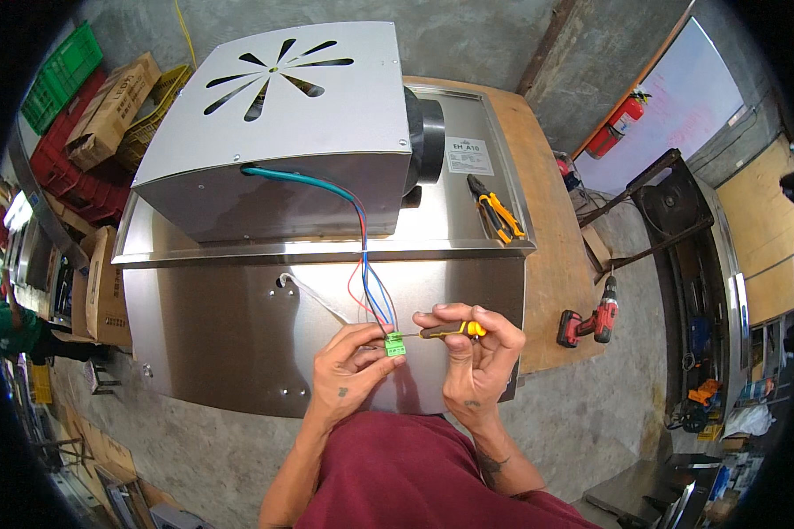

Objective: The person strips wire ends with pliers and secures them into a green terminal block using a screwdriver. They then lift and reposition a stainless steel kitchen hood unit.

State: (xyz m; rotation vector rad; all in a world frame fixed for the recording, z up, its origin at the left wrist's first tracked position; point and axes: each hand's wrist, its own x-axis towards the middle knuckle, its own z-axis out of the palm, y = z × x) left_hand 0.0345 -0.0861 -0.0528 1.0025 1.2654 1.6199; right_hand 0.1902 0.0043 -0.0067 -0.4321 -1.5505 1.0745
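Observation:
Between its thumb and fingers my left hand [351,366] grips a small green terminal block [395,346]. Several thin coloured wires [372,286] run down into the block from a teal cable sleeve [304,179], which comes out of the metal housing [278,141]. A short screwdriver [454,330] with a yellow and dark handle lies in the closed fingers of my right hand [481,357]. Its shaft points left, and the tip meets the block's side; whether it sits in a screw I cannot tell. A white cable [316,298] passes from a hole in the steel panel [212,326] toward my left hand.
Yellow-handled pliers [496,212] lie on the steel sheet right of the housing's black round duct [427,141]. A red cordless drill [589,316] rests at the wooden table's [551,256] right edge. Crates [62,79] and cardboard boxes [106,286] stand at the left.

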